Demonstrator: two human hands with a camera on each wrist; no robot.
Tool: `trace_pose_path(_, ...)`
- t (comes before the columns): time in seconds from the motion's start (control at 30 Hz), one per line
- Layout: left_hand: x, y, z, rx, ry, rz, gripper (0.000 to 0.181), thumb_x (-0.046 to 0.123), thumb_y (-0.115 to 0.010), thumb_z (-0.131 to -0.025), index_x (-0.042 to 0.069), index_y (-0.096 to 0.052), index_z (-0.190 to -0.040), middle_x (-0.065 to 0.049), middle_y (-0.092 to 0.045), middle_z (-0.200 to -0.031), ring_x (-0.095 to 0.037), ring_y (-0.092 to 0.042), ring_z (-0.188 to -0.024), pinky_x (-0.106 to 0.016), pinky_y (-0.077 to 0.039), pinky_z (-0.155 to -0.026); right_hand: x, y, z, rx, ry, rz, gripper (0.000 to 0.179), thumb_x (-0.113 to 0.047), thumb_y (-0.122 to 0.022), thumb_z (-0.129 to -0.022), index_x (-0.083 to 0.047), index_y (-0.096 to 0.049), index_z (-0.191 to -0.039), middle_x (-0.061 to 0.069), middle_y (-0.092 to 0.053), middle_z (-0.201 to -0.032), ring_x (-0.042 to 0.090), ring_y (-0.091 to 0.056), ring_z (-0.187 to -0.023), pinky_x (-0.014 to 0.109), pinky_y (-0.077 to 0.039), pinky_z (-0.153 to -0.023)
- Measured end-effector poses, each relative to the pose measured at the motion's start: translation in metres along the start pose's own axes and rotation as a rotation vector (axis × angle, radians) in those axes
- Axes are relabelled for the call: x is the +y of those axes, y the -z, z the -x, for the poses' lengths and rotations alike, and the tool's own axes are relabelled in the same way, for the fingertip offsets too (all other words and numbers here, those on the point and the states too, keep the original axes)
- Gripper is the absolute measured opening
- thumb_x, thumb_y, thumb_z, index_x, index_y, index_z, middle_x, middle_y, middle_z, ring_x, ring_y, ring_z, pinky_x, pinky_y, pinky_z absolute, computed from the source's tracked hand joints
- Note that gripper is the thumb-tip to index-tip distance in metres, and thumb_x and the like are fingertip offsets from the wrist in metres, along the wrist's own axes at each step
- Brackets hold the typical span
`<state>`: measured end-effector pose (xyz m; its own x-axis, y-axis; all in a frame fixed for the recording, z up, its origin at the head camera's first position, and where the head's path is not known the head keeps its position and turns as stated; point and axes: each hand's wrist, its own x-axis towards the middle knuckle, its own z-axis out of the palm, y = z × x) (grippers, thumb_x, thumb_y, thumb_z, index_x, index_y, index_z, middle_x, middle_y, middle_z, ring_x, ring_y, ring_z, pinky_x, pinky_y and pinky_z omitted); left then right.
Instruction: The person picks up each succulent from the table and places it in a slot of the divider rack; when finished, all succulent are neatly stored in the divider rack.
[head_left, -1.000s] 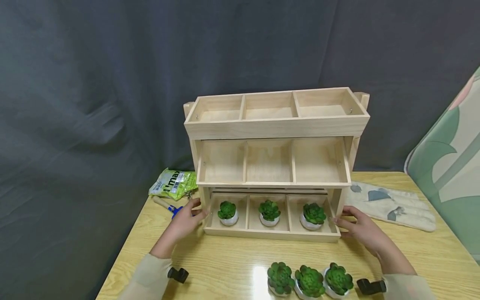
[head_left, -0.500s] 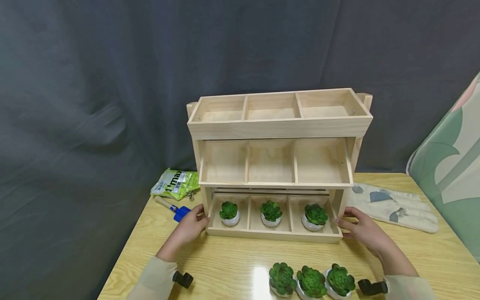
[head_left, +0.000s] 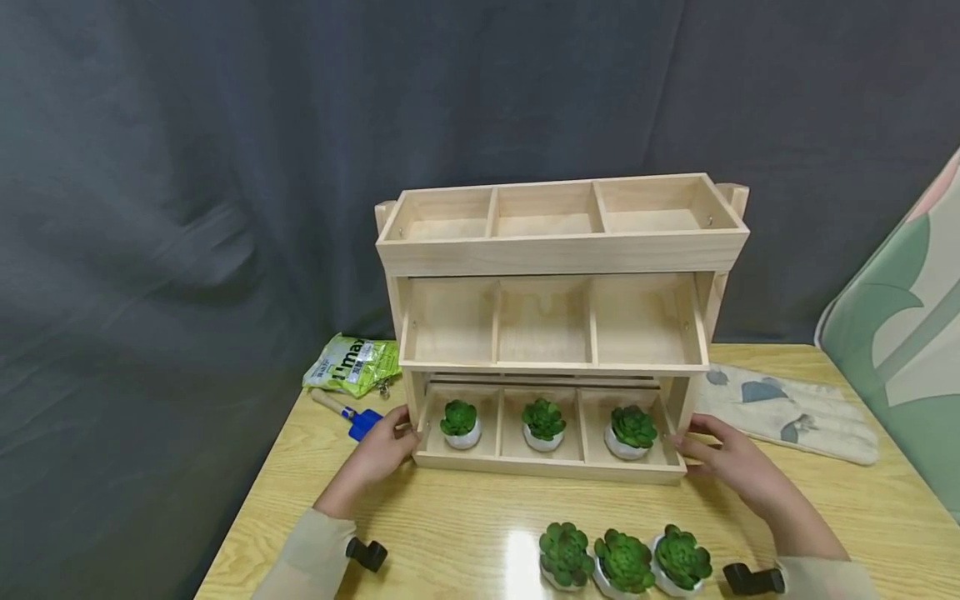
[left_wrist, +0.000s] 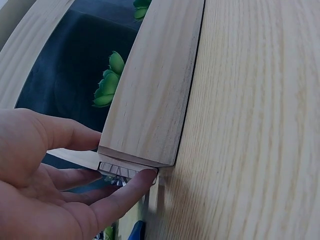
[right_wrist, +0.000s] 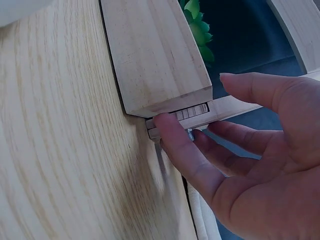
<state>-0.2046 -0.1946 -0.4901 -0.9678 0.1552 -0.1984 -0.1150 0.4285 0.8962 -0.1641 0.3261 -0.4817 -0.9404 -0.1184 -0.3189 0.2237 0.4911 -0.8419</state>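
A three-tier wooden plant stand [head_left: 562, 258] stands at the back of the table, each tier split into three compartments. Its bottom tray holds a small potted succulent [head_left: 460, 419] on the left, another succulent [head_left: 543, 422] in the middle and a third succulent [head_left: 632, 429] on the right. My left hand [head_left: 380, 452] grips the tray's left end, thumb at its upper edge and fingers against the end, as the left wrist view shows. At the opposite end, my right hand [head_left: 738, 471] holds the corner, one fingertip [right_wrist: 167, 122] pressing low on the end piece.
Three more potted succulents [head_left: 624, 560] stand in a row near the table's front. Left of the stand lie a green bag [head_left: 352, 365] and a small blue shovel [head_left: 364, 423]. Patterned gloves [head_left: 787, 414] lie to the right. A dark curtain [head_left: 525, 92] hangs behind.
My left hand has shifted slightly in along the stand's left end, uncovering the blue shovel's blade. The right hand keeps its place, and the whole view has drifted a little.
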Motion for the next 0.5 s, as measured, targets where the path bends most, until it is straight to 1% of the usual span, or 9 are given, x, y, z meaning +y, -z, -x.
trace_pose_path(0.13,0.0,0.001,-0.001,0.0,-0.009,-0.006,0.062,0.009,-0.055,-0.108,-0.003,-0.034,-0.164,-0.032,-0.052,-0.156,-0.048,-0.061,-0.138,-0.048,-0.062,-0.102,-0.002,0.001,0.004,0.002,-0.01,0.005,0.084,-0.043,-0.055,-0.112,0.008,-0.018,-0.167,0.039,-0.024,-0.168,0.057,-0.05,-0.144,0.047,-0.065,-0.099)
trace_pose_path(0.23,0.0,0.001,-0.001,-0.003,-0.015,-0.004,0.061,0.009,-0.056,-0.108,-0.003,-0.035,-0.164,-0.032,-0.051,-0.157,-0.048,-0.061,-0.138,-0.05,-0.062,-0.102,-0.002,0.003,0.009,0.017,-0.004,0.024,0.084,-0.044,-0.054,-0.112,0.009,-0.019,-0.166,0.04,-0.027,-0.166,0.056,-0.054,-0.141,0.045,-0.065,-0.097)
trace_pose_path(0.33,-0.001,0.001,-0.002,-0.007,-0.018,0.002,0.06,0.009,-0.056,-0.108,-0.003,-0.036,-0.163,-0.031,-0.051,-0.157,-0.048,-0.062,-0.137,-0.05,-0.062,-0.102,-0.002,0.006,0.017,0.052,0.014,0.06,0.08,-0.042,-0.052,-0.113,0.011,-0.022,-0.164,0.042,-0.032,-0.161,0.053,-0.06,-0.134,0.042,-0.067,-0.093)
trace_pose_path(0.5,-0.002,0.001,-0.002,-0.001,-0.013,0.002,0.061,0.009,-0.057,-0.108,-0.003,-0.036,-0.163,-0.031,-0.052,-0.156,-0.047,-0.062,-0.137,-0.05,-0.062,-0.103,-0.002,0.01,0.031,0.121,0.061,0.128,0.07,-0.036,-0.052,-0.114,0.012,-0.032,-0.16,0.043,-0.042,-0.155,0.044,-0.072,-0.12,0.038,-0.068,-0.087)
